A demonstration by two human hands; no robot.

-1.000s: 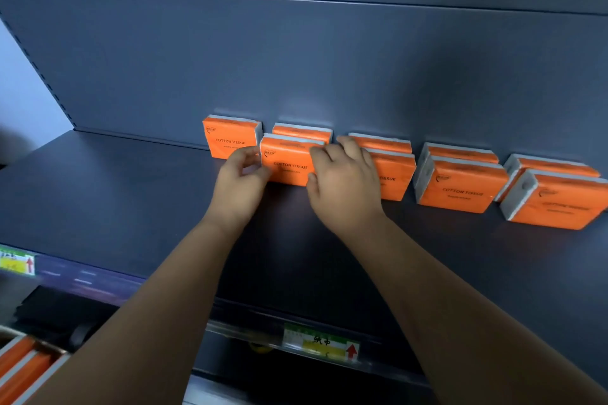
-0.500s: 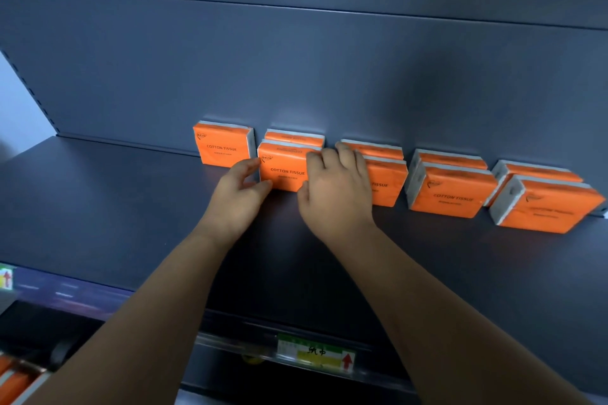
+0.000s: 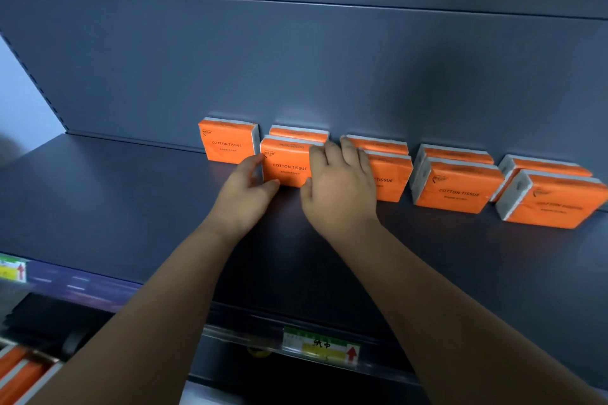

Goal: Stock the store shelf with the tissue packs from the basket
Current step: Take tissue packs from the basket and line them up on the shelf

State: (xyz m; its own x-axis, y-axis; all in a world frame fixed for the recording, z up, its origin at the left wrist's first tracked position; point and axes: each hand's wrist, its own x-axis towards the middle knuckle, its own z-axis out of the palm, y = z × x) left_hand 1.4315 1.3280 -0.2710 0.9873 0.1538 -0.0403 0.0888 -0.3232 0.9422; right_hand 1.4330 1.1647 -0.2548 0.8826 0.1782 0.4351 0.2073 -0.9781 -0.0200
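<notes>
Right hand (image 3: 339, 187) hides front pack (image 3: 393, 177) left part; corner packs (image 3: 16, 375) cut by edge; left price tag (image 3: 13, 271) blurred.

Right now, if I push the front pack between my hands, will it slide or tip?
Probably slides: the front pack stands low and wide on the smooth shelf. Likely light and squashy, being wrapped tissue. The rear pack right behind should stop it.

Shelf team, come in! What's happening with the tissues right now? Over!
Left hand and right hand both gripping front orange tissue pack, second column. Pack standing on dark grey shelf. Nothing blocking.
</notes>
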